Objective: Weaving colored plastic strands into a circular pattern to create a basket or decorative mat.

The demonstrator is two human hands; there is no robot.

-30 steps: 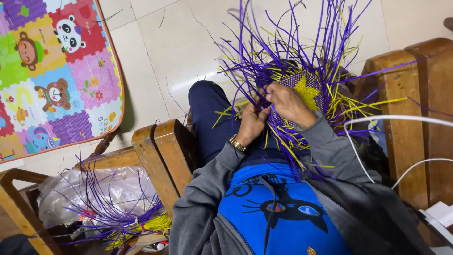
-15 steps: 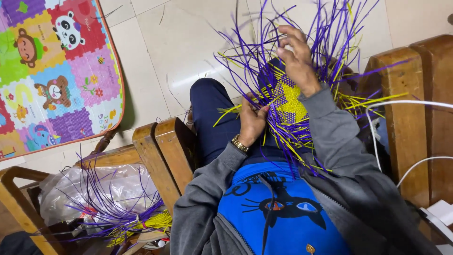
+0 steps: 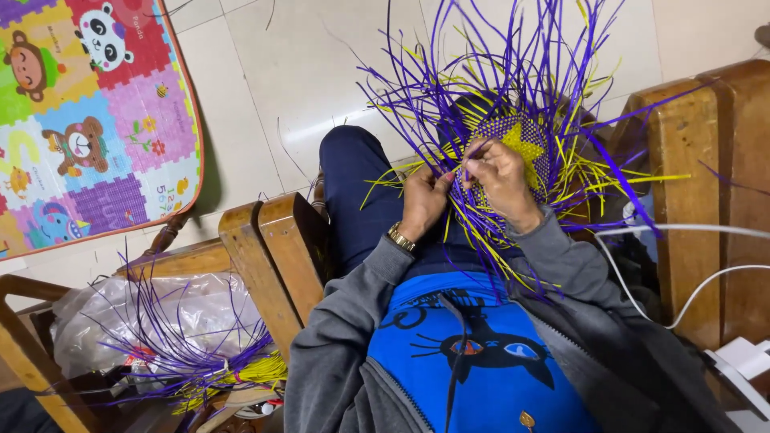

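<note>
Woven piece (image 3: 513, 144) on lap, play mat (image 3: 80, 112) far left, strand bundle (image 3: 184, 353) lower left

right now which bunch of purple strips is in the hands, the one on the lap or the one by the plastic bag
The bunch on the lap: it fans up from the woven piece with the yellow star, pinched by the left hand and right hand. The bunch by the plastic bag lies untouched.
</note>
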